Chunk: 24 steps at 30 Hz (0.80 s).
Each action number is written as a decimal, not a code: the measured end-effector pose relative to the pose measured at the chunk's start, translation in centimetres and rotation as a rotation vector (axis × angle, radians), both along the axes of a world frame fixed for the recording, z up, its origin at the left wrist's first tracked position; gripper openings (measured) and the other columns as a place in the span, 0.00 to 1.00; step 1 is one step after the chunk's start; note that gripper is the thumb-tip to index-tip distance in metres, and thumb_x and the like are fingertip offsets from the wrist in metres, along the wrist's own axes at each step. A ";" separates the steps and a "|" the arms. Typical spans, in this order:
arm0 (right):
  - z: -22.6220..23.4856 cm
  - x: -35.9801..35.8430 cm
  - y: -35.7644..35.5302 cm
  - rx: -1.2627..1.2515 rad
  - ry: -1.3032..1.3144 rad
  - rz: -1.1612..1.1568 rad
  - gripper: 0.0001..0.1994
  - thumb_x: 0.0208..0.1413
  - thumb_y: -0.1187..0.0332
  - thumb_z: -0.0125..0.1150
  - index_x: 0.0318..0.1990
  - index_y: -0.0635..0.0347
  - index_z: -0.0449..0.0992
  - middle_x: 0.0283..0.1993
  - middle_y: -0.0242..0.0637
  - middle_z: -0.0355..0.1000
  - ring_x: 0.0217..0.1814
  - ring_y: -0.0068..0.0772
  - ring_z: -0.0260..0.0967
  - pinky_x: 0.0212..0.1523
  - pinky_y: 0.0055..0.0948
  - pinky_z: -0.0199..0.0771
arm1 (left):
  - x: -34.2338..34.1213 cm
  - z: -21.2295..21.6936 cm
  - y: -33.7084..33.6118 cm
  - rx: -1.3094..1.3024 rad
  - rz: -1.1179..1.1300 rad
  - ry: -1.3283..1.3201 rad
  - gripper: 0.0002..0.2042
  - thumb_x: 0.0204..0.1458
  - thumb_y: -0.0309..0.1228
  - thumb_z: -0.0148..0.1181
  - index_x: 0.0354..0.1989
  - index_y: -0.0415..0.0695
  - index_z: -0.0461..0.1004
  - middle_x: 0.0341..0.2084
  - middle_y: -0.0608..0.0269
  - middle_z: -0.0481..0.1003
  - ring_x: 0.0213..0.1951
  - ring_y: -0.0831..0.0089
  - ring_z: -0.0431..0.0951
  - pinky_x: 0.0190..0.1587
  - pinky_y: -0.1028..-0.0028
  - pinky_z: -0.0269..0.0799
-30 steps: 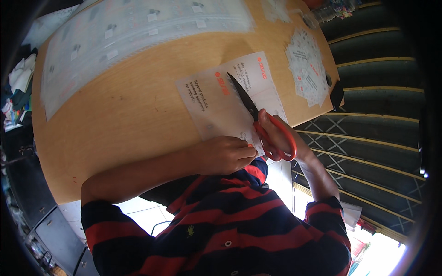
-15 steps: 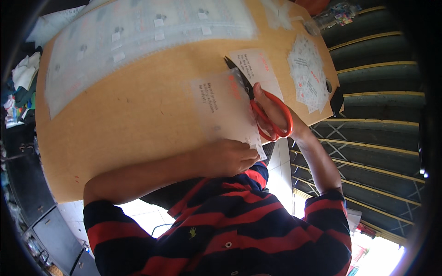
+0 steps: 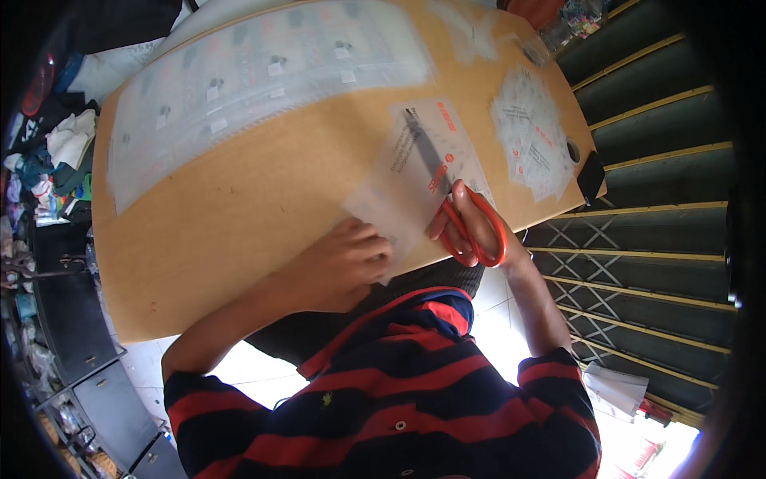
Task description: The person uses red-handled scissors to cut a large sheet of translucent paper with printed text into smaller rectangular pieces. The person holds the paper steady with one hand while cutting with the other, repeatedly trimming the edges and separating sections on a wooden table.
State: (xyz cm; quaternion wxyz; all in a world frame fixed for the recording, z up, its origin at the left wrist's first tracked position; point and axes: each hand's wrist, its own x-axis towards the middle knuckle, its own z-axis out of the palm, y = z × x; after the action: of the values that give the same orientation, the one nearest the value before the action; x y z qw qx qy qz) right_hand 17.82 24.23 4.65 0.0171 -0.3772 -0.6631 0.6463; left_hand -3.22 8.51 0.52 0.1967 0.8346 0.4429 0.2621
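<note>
My left hand (image 3: 351, 259), fingers closed, grips the lower corner of a translucent printed plastic sheet (image 3: 384, 188) near the table's front edge. The sheet slants up and to the right from that hand. In my right hand (image 3: 481, 231) is a pair of scissors (image 3: 500, 247) with red handles, thumb and fingers wrapped round the loops. Their dark blade shows blurred through the plastic, so whether the blades are apart I cannot tell. A second printed piece (image 3: 449, 121) lies flat on the table, partly beneath the held sheet.
Large translucent printed sheets (image 3: 247, 92) cover the table's (image 3: 207, 247) far left. At the right lies a loose pile of smaller printed pieces (image 3: 528, 132), with a flat black object (image 3: 591, 180) at the table edge. Clear plastic scraps (image 3: 471, 32) lie at the back.
My left hand has moved left with the sheet's lower corner, so the sheet now slants. The right hand and scissors have shifted slightly down, and the blade now shows through the plastic.
</note>
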 end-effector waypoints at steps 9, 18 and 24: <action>-1.6 -0.4 -2.8 -0.110 0.116 -0.209 0.24 0.60 0.62 0.56 0.12 0.62 0.66 0.07 0.32 0.56 0.08 0.25 0.55 0.15 0.27 0.57 | -1.7 -1.1 -2.0 -0.199 0.243 -0.345 0.06 0.48 0.21 0.63 0.34 0.42 0.77 0.42 0.58 0.76 0.44 0.57 0.77 0.57 0.59 0.70; -2.4 0.3 -3.5 -0.083 0.312 -0.196 0.17 0.59 0.68 0.52 0.16 0.62 0.67 0.09 0.33 0.59 0.09 0.26 0.57 0.14 0.27 0.57 | -3.4 1.0 4.6 -0.411 0.641 -0.618 0.17 0.53 0.38 0.67 0.42 0.36 0.76 0.37 0.58 0.78 0.40 0.71 0.78 0.44 0.71 0.72; -3.3 1.4 -3.5 0.021 0.344 -0.148 0.13 0.61 0.67 0.53 0.25 0.63 0.69 0.10 0.30 0.58 0.10 0.24 0.57 0.15 0.26 0.57 | -4.0 0.2 7.5 -0.707 0.343 -0.572 0.14 0.56 0.39 0.65 0.39 0.38 0.77 0.28 0.69 0.76 0.30 0.84 0.73 0.33 0.78 0.68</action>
State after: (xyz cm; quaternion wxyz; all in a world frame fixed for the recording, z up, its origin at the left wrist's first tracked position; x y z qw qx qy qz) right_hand 19.22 20.68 1.35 0.1815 -0.3087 -0.6274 0.6914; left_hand -7.22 16.03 0.72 0.5360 0.5261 0.5641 0.3431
